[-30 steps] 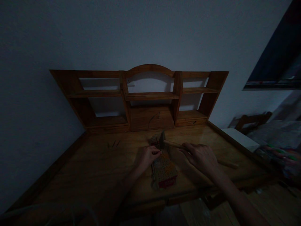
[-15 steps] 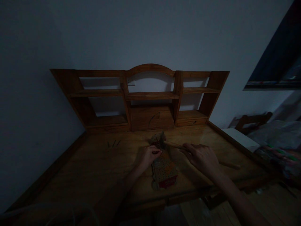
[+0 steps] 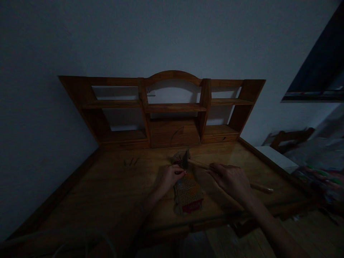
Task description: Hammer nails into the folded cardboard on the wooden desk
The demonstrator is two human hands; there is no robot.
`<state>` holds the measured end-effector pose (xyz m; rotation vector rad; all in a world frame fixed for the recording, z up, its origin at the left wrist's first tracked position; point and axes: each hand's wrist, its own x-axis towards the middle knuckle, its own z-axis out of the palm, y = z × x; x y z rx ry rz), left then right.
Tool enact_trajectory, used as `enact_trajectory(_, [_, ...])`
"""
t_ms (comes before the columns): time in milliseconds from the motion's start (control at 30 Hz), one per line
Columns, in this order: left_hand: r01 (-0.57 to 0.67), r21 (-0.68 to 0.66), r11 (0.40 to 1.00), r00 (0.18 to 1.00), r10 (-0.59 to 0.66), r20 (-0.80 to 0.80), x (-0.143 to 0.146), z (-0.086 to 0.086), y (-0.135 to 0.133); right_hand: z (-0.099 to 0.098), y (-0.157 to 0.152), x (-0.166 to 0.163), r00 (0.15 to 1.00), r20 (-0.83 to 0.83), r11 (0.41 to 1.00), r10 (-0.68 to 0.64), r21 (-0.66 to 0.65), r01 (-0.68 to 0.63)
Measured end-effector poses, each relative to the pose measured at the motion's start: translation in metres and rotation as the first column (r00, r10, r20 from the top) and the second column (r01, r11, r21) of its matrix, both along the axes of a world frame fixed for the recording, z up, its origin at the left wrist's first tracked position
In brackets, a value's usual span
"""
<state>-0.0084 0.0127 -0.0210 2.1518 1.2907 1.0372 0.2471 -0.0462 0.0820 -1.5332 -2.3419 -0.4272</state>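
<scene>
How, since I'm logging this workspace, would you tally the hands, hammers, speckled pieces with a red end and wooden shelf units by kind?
Hands: 2 (left hand, right hand)
Hammer, held in the right hand: 1
Speckled piece with a red end: 1
Wooden shelf unit: 1
Total: 5

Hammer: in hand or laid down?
In hand: the right hand grips the hammer by its wooden handle, head near the left hand. Whether the head touches anything below, cannot tell; too dark.
</scene>
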Motion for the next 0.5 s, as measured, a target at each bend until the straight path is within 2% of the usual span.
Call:
enact_trajectory(267, [0.002,-0.009,1.000,1.000,-0.002,0.018,0.0001,0.0021,-0.0006,0.0046,0.0006,0.0016,0.994,-0.093,0.998,-0.060,0.004,0.061])
enact_trajectory(500, [0.006,-0.019,1.000,1.000,-0.005,0.020,0.0015,0.0058,-0.0022,0.0053,0.0007,-0.0003,0.994,-0.098,0.998,-0.043,-0.050,0.038])
